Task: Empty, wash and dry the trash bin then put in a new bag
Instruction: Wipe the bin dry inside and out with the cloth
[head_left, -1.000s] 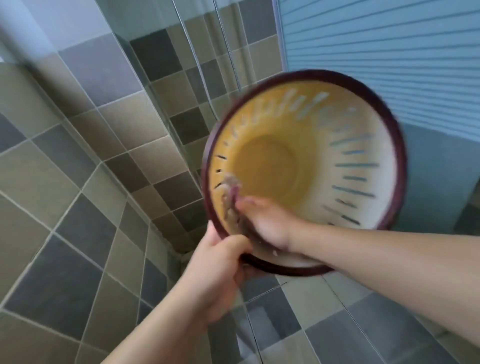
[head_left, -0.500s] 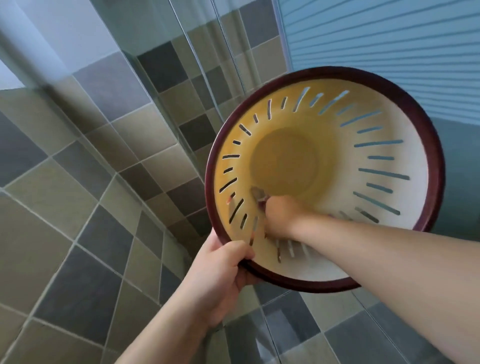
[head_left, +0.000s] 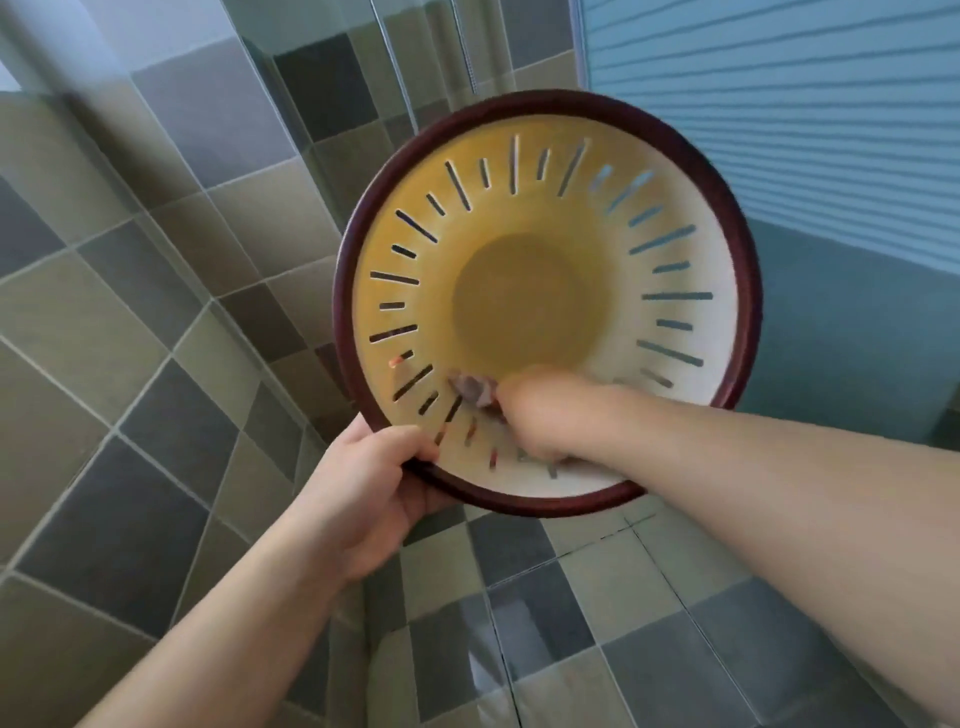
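Your left hand (head_left: 358, 488) grips the dark red rim of the slotted trash bin (head_left: 675, 249) at seven o'clock, thumb hooked inside, fingers curled behind. The bin is held up, tipped with its mouth facing you, above the tiled floor (head_left: 104, 493). Your right hand (head_left: 540, 415) reaches inside, fingers clamped on a small cloth (head_left: 471, 387) pressed to the yellow wall at six o'clock.
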